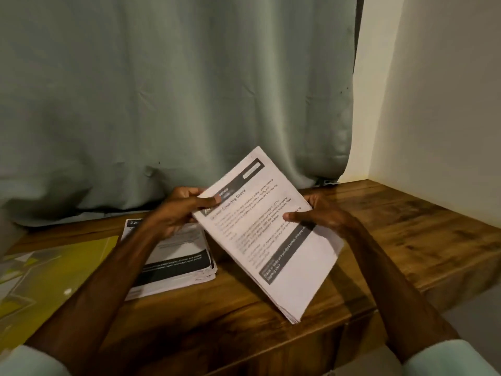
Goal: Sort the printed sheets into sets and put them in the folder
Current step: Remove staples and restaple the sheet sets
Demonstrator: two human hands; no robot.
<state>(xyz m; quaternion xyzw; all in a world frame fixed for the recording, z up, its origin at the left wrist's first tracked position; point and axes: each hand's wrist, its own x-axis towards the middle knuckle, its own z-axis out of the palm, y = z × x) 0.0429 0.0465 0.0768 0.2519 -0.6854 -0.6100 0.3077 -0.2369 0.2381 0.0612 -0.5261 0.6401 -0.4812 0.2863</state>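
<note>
I hold a stack of printed sheets [267,234] tilted above the wooden table [393,240], its top page showing text and dark bands. My left hand [179,210] grips the stack's upper left edge, thumb on top. My right hand [322,215] grips its right edge, thumb pressed on the page. A second pile of printed sheets [179,256] lies flat on the table under my left forearm. The yellow folder [51,270] lies at the left, partly cut off by the frame edge.
A grey-green curtain [176,90] hangs behind the table and drapes onto its back edge. A white wall [447,104] closes off the right side. The table's front edge runs near my forearms.
</note>
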